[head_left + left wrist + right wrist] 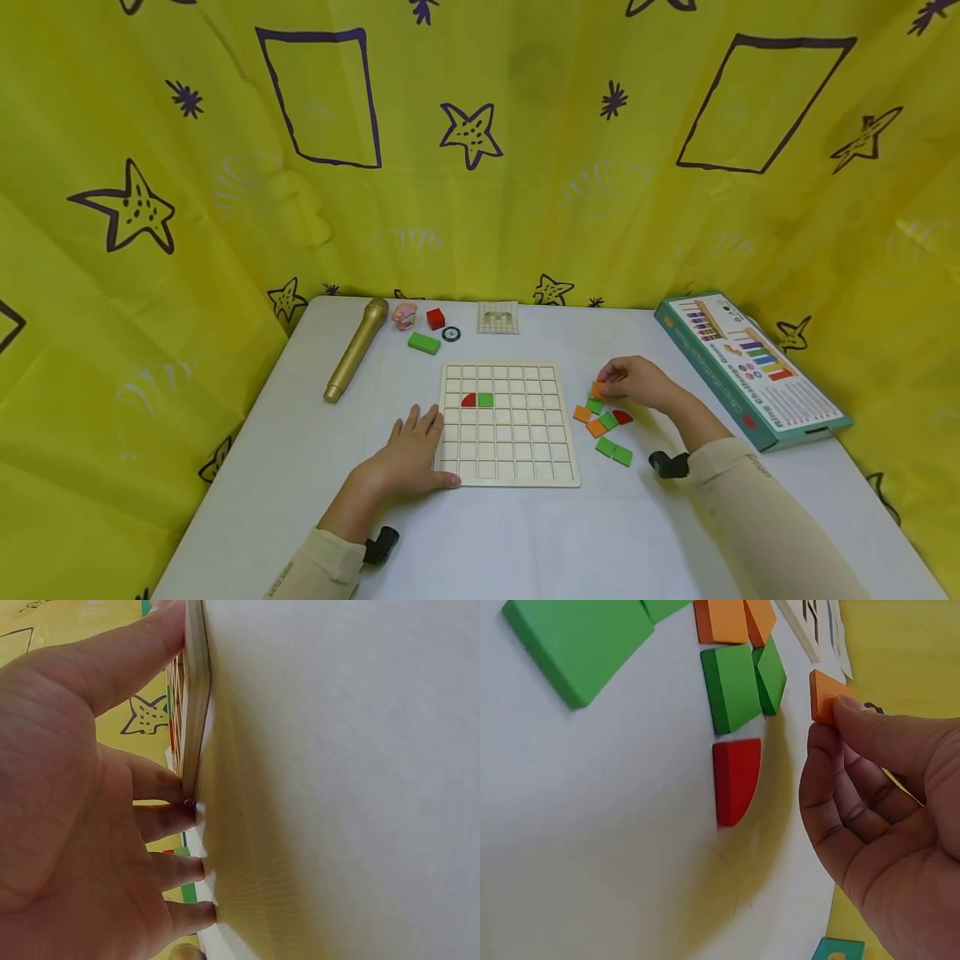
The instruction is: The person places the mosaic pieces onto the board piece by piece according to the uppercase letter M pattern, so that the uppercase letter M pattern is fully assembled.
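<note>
A pale wooden grid board (517,429) lies on the table, carrying a red quarter-circle tile (469,401) beside a green square tile (486,400). My left hand (408,458) rests with spread, straight fingers at the board's lower left corner, the thumb along its front edge. Between thumb and fingertips my right hand (637,382) pinches an orange square tile (826,694), raised over the table right of the board. Below that hand lie several loose tiles, among them another red quarter-circle (737,782), green squares (613,452) and orange squares (582,413).
A teal game box (753,367) lies at the right. Along the back are a gold microphone (356,350), a pink figurine (404,315), a red block (436,318), a green block (424,342), a round black-and-white disc (451,334) and a pattern card (498,318). A yellow curtain (525,208) hangs behind.
</note>
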